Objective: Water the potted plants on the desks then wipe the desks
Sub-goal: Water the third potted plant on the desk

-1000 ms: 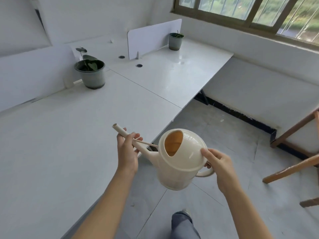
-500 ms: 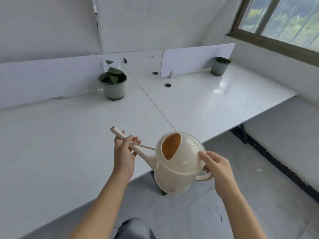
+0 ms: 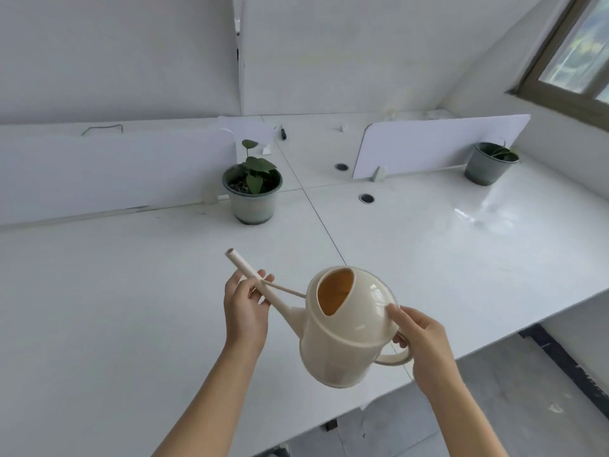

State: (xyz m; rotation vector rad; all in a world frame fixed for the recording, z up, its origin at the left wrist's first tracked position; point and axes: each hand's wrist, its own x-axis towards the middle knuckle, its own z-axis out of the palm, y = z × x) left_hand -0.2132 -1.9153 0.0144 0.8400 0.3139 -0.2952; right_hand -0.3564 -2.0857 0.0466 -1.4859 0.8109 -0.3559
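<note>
I hold a cream watering can (image 3: 346,338) over the near edge of the white desks (image 3: 115,308). My right hand (image 3: 420,338) grips its handle at the back. My left hand (image 3: 245,303) holds the long spout, whose tip points up and left. A grey-green pot with a small leafy plant (image 3: 253,189) stands further back, beyond the spout, beside the left divider. A second potted plant (image 3: 490,163) stands at the far right, against the right divider.
White divider panels (image 3: 438,145) run across the back of the desks. Round cable holes (image 3: 366,198) sit near the middle seam. A small dark tool (image 3: 282,132) lies on the far desk. Grey floor (image 3: 494,407) shows at the lower right, a window (image 3: 580,54) at the upper right.
My view has swung left and come closer to the desks, so both plants now lie ahead. The can, held the same way in both hands, now hangs over the desk edge.
</note>
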